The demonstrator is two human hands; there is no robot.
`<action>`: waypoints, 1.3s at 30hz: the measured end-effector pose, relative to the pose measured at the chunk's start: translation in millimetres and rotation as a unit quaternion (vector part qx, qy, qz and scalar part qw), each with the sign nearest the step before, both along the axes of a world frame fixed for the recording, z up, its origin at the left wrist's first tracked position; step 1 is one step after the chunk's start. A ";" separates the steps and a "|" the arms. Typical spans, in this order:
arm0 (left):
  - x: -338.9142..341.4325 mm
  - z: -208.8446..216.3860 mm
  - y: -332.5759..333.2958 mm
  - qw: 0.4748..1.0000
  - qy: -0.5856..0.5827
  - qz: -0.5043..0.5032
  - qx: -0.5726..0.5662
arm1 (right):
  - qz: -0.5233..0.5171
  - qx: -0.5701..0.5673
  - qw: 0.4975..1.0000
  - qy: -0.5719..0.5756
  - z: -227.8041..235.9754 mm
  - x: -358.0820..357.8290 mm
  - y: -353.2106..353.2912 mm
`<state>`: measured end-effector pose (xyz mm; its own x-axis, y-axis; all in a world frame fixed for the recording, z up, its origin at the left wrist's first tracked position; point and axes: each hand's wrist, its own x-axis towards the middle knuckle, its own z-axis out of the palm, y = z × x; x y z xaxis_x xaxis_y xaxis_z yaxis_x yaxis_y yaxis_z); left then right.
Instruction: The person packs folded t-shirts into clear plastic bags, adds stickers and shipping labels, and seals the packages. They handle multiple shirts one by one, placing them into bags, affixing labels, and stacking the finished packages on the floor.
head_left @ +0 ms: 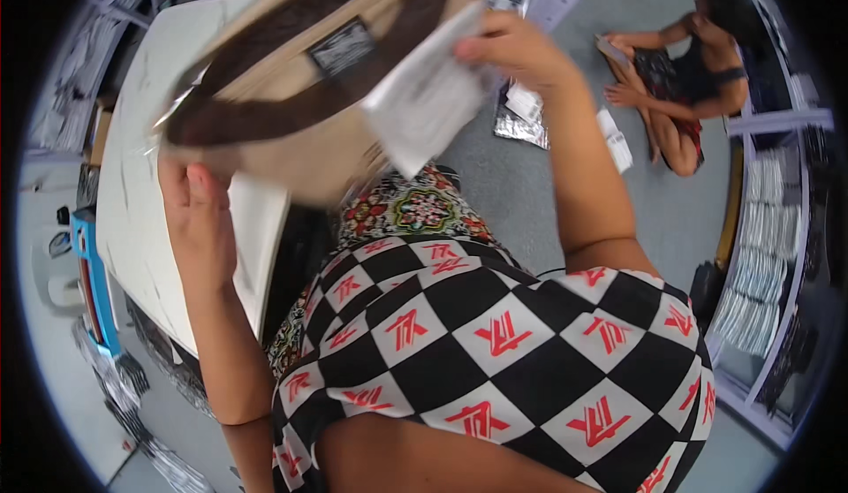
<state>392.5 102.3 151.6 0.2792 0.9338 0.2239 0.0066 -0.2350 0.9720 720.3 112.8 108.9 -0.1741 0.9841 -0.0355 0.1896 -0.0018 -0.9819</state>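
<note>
A folded beige and dark brown garment (265, 122), apparently in clear plastic, is held up in front of me, tilted and blurred by motion. A black label with pale print sits near its middle. At its lower left corner, my left hand (201, 206) grips it with the thumb on the near side. My right hand (521, 51) pinches a white paper slip (424, 95) at the garment's right side. The slip overlaps the garment, and whether that hand also holds the garment's edge I cannot tell.
A white marbled table (132, 166) stands to my left. Another person (680, 87) sits on the floor at the right, near silvery packets (521, 126). Shelves (760, 228) with stacked packets line the right side. A blue-framed object (95, 281) stands at the far left.
</note>
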 end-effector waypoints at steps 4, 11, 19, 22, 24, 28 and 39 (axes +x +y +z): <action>10.5 -20.8 -0.1 0.987 0.133 0.050 -0.078 | -0.097 0.011 0.985 -0.144 16.7 81.4 -61.6; -32.6 -54.2 11.0 0.945 0.316 0.080 -0.038 | -0.189 -0.216 0.951 -0.117 -89.1 190.1 -151.9; -81.9 -34.5 -3.3 0.904 0.400 0.147 -0.041 | -0.365 -0.399 0.839 0.065 -235.7 249.9 -280.5; -90.9 -36.4 -12.5 0.887 0.423 0.180 -0.049 | -0.421 -0.380 0.820 0.080 -281.7 249.3 -308.6; -108.9 -42.4 -16.3 0.864 0.481 0.151 -0.024 | -0.422 -0.386 0.819 0.052 -306.2 248.4 -319.3; -134.8 -46.5 -17.7 0.776 0.625 0.078 0.028 | -0.424 -0.384 0.819 -0.046 -354.3 229.0 -321.2; -298.1 -8.8 -50.2 0.680 0.699 0.142 -0.172 | -0.390 -0.435 0.747 -0.317 -447.4 189.7 -319.3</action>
